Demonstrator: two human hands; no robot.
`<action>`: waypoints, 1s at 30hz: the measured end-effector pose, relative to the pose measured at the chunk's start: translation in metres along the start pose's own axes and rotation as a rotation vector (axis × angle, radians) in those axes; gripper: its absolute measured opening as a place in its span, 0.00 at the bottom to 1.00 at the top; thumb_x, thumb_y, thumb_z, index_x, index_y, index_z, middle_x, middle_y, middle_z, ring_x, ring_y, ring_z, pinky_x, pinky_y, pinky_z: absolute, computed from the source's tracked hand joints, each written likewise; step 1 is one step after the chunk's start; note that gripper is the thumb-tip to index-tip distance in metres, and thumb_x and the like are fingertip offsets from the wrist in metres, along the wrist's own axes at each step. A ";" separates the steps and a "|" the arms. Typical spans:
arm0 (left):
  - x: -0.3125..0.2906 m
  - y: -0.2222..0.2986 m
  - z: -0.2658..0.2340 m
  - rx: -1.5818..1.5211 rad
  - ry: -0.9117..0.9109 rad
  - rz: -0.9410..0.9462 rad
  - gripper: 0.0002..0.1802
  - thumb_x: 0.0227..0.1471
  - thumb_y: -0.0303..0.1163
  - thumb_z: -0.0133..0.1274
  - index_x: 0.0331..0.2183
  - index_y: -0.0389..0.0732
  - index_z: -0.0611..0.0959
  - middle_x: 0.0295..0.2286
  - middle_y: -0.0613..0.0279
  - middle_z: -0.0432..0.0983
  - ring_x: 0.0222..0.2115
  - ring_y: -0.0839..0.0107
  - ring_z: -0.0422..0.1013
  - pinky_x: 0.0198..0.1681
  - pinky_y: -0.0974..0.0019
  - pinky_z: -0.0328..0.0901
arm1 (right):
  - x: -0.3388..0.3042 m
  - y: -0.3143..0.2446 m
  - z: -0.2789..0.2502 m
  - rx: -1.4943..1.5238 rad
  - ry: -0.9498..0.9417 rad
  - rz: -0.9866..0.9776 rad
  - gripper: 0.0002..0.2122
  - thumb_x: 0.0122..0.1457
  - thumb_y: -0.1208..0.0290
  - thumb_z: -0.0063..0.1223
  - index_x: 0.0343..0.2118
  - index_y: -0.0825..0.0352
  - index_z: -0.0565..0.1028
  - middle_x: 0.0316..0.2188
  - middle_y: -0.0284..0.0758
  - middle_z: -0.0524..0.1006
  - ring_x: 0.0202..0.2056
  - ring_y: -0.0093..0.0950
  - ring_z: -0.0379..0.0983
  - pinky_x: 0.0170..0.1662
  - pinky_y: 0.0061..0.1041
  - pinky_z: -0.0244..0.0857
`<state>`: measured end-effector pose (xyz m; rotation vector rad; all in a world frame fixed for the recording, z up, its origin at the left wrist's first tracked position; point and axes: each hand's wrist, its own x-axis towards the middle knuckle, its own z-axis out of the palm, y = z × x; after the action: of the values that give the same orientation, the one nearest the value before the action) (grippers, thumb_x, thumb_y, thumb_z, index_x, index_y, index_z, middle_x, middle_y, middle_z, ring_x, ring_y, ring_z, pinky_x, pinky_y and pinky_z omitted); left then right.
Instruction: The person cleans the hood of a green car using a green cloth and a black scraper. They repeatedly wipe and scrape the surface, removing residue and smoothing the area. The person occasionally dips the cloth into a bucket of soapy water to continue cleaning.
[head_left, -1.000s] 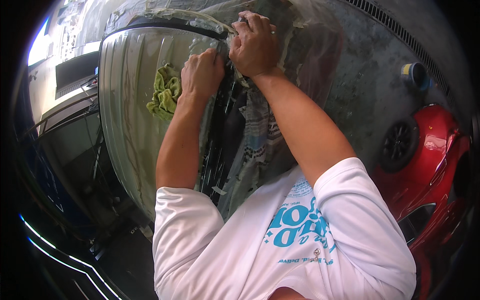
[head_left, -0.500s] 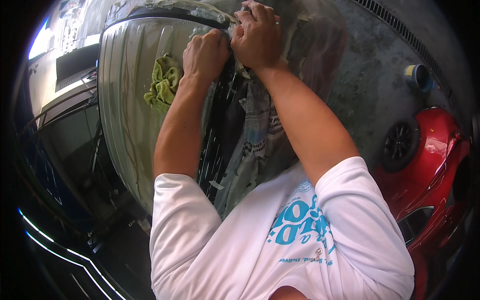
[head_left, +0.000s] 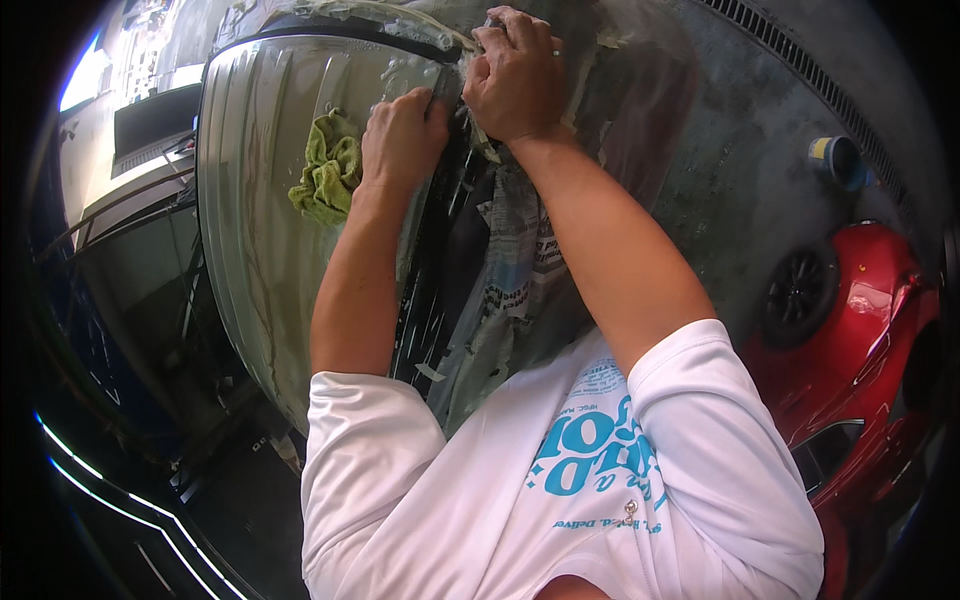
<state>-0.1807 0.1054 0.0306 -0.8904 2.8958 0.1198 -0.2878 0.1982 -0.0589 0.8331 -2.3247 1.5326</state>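
Note:
My left hand [head_left: 404,142] is closed, its knuckles low over the wet, ribbed car roof [head_left: 270,90] near the dark roof-side channel [head_left: 450,190]. What its fingers hold, if anything, is hidden. Just right of it and farther forward, my right hand [head_left: 517,85] curls over the taped edge beside the roof. A bit of something dark shows at its fingertips, too little to name. A crumpled green cloth [head_left: 328,168] lies on the roof left of my left wrist. Newspaper masking [head_left: 515,245] hangs along the car's side under my right forearm.
A red car [head_left: 860,340] with a black wheel stands at the right. A blue bucket [head_left: 842,162] sits on the wet floor near a drain grate [head_left: 800,65]. Dark equipment and railings fill the left side. Translucent plastic sheeting [head_left: 640,90] covers the car beyond my right hand.
My left hand has drawn back slightly toward me along the roof edge, away from my right hand. The right hand has barely shifted, and the cloth lies where it was.

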 end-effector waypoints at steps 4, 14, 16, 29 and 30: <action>0.015 0.009 -0.007 -0.011 0.027 0.048 0.16 0.62 0.41 0.54 0.36 0.38 0.87 0.33 0.37 0.83 0.38 0.35 0.80 0.44 0.40 0.74 | 0.002 -0.003 0.001 -0.001 0.004 -0.004 0.12 0.52 0.69 0.60 0.40 0.63 0.84 0.55 0.35 0.78 0.58 0.39 0.73 0.60 0.48 0.67; 0.024 0.020 -0.009 0.032 -0.003 0.004 0.17 0.64 0.42 0.52 0.37 0.39 0.87 0.33 0.38 0.85 0.39 0.36 0.81 0.46 0.40 0.75 | 0.010 0.003 0.002 0.011 0.035 -0.026 0.11 0.53 0.69 0.60 0.39 0.64 0.84 0.55 0.37 0.78 0.59 0.39 0.72 0.61 0.48 0.66; 0.022 0.020 -0.009 0.032 0.028 0.036 0.17 0.64 0.43 0.52 0.38 0.39 0.87 0.32 0.38 0.84 0.38 0.36 0.81 0.45 0.40 0.75 | 0.005 0.000 0.002 0.009 0.030 -0.016 0.11 0.53 0.69 0.60 0.39 0.64 0.83 0.55 0.37 0.78 0.59 0.39 0.72 0.62 0.49 0.66; 0.014 0.002 -0.016 0.004 0.068 0.085 0.17 0.65 0.43 0.53 0.40 0.39 0.83 0.32 0.38 0.84 0.35 0.35 0.81 0.41 0.38 0.73 | 0.006 0.000 0.001 0.007 0.003 0.012 0.12 0.54 0.69 0.60 0.40 0.64 0.84 0.55 0.36 0.78 0.59 0.37 0.72 0.62 0.47 0.65; 0.018 0.002 -0.015 -0.014 0.084 0.123 0.16 0.65 0.43 0.53 0.41 0.39 0.83 0.32 0.38 0.84 0.35 0.35 0.81 0.41 0.37 0.73 | 0.006 0.000 0.000 0.009 0.000 0.014 0.12 0.54 0.69 0.60 0.40 0.64 0.84 0.55 0.35 0.78 0.59 0.37 0.72 0.62 0.47 0.65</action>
<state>-0.1974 0.0955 0.0432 -0.7362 3.0314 0.1159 -0.2925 0.1959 -0.0565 0.8205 -2.3310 1.5496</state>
